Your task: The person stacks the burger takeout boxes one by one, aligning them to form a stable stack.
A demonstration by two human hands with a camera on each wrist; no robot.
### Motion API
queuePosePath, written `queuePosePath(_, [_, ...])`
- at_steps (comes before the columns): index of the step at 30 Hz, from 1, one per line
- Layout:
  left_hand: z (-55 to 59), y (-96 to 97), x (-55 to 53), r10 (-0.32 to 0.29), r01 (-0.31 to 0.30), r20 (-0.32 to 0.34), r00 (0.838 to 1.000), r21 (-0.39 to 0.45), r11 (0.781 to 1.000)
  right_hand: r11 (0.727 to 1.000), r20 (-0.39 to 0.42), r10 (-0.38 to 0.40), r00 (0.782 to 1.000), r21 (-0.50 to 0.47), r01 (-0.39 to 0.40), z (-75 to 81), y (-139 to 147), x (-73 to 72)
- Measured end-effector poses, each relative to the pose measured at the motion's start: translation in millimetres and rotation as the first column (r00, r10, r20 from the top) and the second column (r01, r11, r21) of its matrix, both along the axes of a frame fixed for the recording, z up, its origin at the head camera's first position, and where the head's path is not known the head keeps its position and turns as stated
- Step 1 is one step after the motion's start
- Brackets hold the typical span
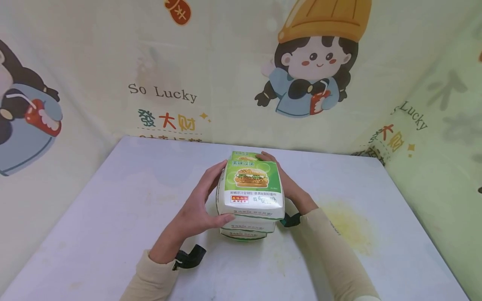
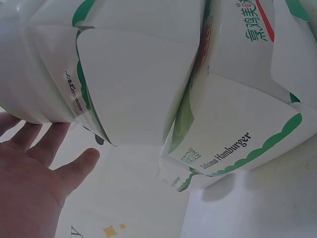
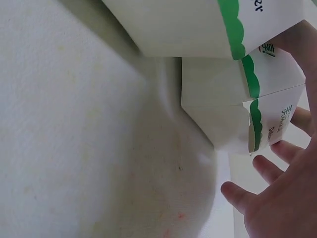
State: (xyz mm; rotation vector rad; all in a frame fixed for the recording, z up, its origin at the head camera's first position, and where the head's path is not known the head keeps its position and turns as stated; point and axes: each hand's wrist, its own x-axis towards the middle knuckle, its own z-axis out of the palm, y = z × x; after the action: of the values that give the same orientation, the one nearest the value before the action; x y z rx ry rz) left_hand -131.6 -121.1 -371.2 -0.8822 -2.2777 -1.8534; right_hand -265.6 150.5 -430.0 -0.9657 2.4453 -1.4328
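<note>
In the head view a stack of white-and-green hamburger boxes stands at the table's middle. My left hand (image 1: 199,205) holds the top hamburger box (image 1: 252,184), thumb at its lower front edge and fingers along its left side. The left wrist view has that hand (image 2: 34,173) at the top box, above a lower box (image 2: 257,134). Another hamburger box (image 1: 242,155) is behind the stack, mostly hidden. Beside it reaches my right hand (image 1: 282,175). In the right wrist view this hand's (image 3: 287,188) fingers are spread, some tips right at the rear box (image 3: 277,114).
The white table (image 1: 113,209) carries a yellowish stain (image 1: 350,228) at the right. Behind it hangs a printed cloth (image 1: 226,75) with cartoon figures, which also runs along both sides. Black straps (image 1: 190,256) are on the wrists.
</note>
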Motion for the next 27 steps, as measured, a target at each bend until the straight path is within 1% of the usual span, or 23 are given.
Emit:
queuePosePath(4, [0.4, 0.3, 0.3, -0.001, 0.001, -0.001, 1.000, -0.002, 1.000, 0.999, -0.017, 0.008, 1.000, -0.037, -0.009, -2.1, 1.2, -1.7])
queuePosePath(6, [0.8, 0.6, 0.5, 0.002, -0.002, 0.002, 1.000, -0.005, 1.000, 0.998, -0.017, -0.002, 1.000, -0.062, 0.001, -2.2, 1.3, -1.6])
queuePosePath(9, [1.1, 0.8, 0.2, 0.005, -0.005, 0.007, 1.000, -0.009, 1.000, 0.996, -0.032, -0.051, 0.998, -0.071, 0.049, 0.2, 2.3, 0.3])
queuePosePath(10, [1.2, 0.8, 0.1, 0.006, -0.006, 0.008, 1.000, -0.009, 1.000, 0.995, -0.033, -0.074, 0.997, -0.071, 0.072, 4.5, 2.0, 3.0])
queuePosePath(12, [1.1, 0.8, -0.2, 0.005, -0.005, 0.005, 1.000, -0.011, 1.000, 0.989, -0.046, -0.142, 0.989, -0.048, 0.140, 7.0, 3.8, 4.8])
queuePosePath(14, [1.2, 0.5, 0.1, 0.002, -0.002, 0.000, 1.000, -0.010, 1.000, 0.976, -0.047, -0.216, 0.975, -0.019, 0.215, 8.3, 5.9, 6.1])
queuePosePath(16, [1.1, 0.1, 0.4, -0.001, 0.001, -0.007, 1.000, -0.010, 1.000, 0.960, -0.024, -0.280, 0.960, -0.015, 0.280, 9.1, 8.4, 7.7])
queuePosePath(18, [1.2, 0.0, 0.6, -0.007, 0.007, -0.010, 1.000, -0.008, 1.000, 0.942, 0.002, -0.334, 0.943, -0.025, 0.334, 6.5, 11.8, 7.2])
queuePosePath(21, [0.8, -0.1, 0.1, -0.005, 0.005, -0.012, 1.000, -0.005, 1.000, 0.926, 0.018, -0.373, 0.928, -0.051, 0.373, 9.4, 15.5, 10.5])
queuePosePath(27, [-0.4, -0.1, 0.5, 0.004, -0.004, -0.001, 1.000, -0.008, 1.000, 0.908, 0.002, -0.409, 0.913, -0.094, 0.407, 17.0, 25.3, 16.8])
